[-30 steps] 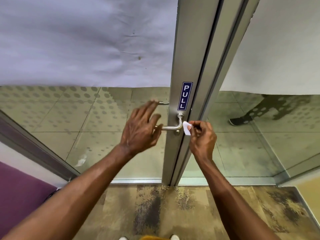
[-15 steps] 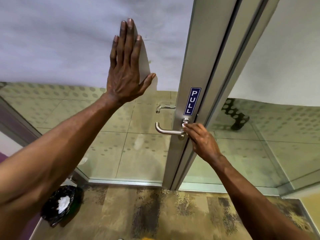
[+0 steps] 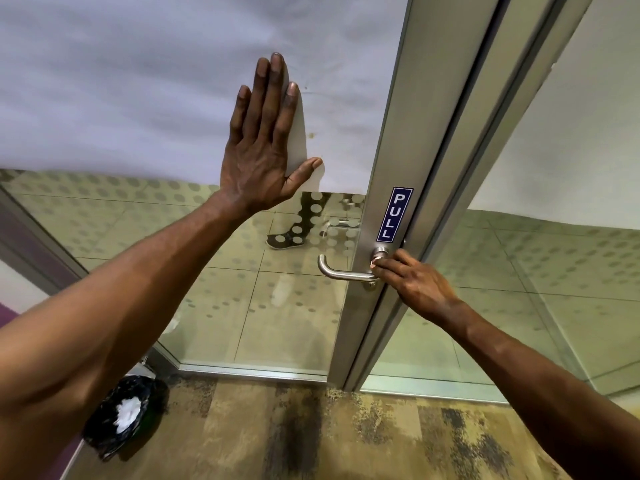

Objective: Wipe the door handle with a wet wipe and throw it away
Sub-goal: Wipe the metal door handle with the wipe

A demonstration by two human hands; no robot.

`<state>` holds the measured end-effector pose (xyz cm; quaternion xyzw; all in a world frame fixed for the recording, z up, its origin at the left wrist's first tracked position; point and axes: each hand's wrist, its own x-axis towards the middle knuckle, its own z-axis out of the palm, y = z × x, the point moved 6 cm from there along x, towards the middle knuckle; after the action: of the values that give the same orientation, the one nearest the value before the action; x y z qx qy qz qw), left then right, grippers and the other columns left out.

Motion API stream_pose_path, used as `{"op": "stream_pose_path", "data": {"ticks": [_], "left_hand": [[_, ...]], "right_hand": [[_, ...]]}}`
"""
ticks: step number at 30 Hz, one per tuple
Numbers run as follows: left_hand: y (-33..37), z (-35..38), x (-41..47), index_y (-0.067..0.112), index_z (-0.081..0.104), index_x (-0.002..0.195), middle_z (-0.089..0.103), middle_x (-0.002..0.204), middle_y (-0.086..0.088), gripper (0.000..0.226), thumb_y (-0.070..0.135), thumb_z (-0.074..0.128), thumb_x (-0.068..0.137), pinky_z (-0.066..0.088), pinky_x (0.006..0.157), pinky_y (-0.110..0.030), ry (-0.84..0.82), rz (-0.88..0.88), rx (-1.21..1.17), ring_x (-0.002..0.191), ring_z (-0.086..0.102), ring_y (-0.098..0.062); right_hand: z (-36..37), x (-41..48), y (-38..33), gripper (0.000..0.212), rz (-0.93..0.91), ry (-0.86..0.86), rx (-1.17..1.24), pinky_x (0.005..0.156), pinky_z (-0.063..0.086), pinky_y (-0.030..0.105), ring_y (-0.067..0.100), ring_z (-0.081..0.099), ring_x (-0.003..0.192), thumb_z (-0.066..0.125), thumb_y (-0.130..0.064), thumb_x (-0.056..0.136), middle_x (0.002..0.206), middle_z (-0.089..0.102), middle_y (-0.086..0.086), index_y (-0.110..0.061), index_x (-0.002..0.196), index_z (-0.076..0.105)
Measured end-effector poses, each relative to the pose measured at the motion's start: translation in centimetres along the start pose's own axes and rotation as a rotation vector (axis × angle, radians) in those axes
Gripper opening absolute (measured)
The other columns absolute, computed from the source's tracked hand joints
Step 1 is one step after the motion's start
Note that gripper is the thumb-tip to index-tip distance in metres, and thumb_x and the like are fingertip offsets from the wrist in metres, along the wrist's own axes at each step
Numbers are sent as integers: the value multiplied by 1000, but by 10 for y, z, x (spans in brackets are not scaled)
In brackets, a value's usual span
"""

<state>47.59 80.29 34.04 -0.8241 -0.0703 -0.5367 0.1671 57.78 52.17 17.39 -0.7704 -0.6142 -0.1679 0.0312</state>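
Note:
A brushed-metal lever door handle [image 3: 341,271] sticks out to the left from the aluminium door stile [image 3: 391,150]. My right hand [image 3: 412,278] is pinched at the handle's base by the round rose, fingers closed on the wet wipe, which is almost wholly hidden beneath them. My left hand [image 3: 263,143] lies flat and open against the frosted upper part of the glass door, above and left of the handle, holding nothing.
A blue PULL sign [image 3: 394,214] is stuck just above the handle. A bin lined with a black bag [image 3: 117,417], with white wipes inside, stands on the carpet at lower left. Beyond the glass, a person's shoe and leg [image 3: 291,233] are on the tiled floor.
My left hand rose from the handle and pressed flat on the glass. My right hand brought the wipe onto the handle's base. The person behind the glass walked left.

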Motion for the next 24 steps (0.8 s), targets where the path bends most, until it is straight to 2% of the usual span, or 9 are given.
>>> {"op": "stream_pose_path", "data": {"ticks": [3,5,8,11,14,17,21,24], "left_hand": [[-1,0,-2,1,22,174,-4,187,-19,104,69,58,105,-1,143,-49,-1,-19,3,173,-16,-25],[-1,1,-3,1,22,175,-14,184,-9,104,70,57,105,-1,143,-48,-6,-25,-6,174,-18,-24],[0,2,-2,3,19,176,-23,184,-6,104,71,56,106,-3,143,-47,-18,-18,-9,174,-19,-23],[0,2,-3,2,19,175,-5,187,-19,105,71,56,106,-3,143,-47,-17,-22,10,174,-19,-23],[0,1,-3,1,20,175,12,180,-33,104,70,58,106,-2,143,-47,-13,-24,4,174,-17,-23],[0,2,-3,0,21,174,16,178,-36,105,70,58,106,-2,143,-48,-13,-25,0,173,-18,-23],[0,3,-3,0,21,175,15,178,-36,106,71,57,105,-3,143,-48,-12,-22,6,173,-18,-24],[0,4,-3,1,21,175,13,179,-34,106,72,57,105,-2,143,-48,-5,-22,11,174,-17,-24]], "right_hand": [[-2,1,-11,41,15,2,-11,58,56,35,24,54,110,65,-5,91,127,71,4,-11,132,69],[-5,6,-21,37,44,15,-5,56,55,36,26,59,107,58,-11,94,117,73,4,-12,128,71],[-9,16,-37,36,151,27,3,60,54,35,27,63,103,77,-14,89,104,75,5,-11,125,74],[-8,28,-52,51,260,-24,31,70,55,37,28,62,105,84,-20,86,106,75,8,-11,134,69],[-11,42,-68,58,346,-17,91,70,52,39,32,59,104,80,-9,87,106,73,14,-8,142,61],[-14,59,-89,61,372,0,106,65,49,39,31,57,98,78,2,81,98,73,16,-4,138,59],[-10,63,-102,62,296,27,71,61,39,35,28,54,92,80,7,72,83,70,12,-4,129,60],[-6,50,-89,62,231,34,80,65,46,36,28,54,91,81,5,74,90,74,13,-5,131,59]]}}
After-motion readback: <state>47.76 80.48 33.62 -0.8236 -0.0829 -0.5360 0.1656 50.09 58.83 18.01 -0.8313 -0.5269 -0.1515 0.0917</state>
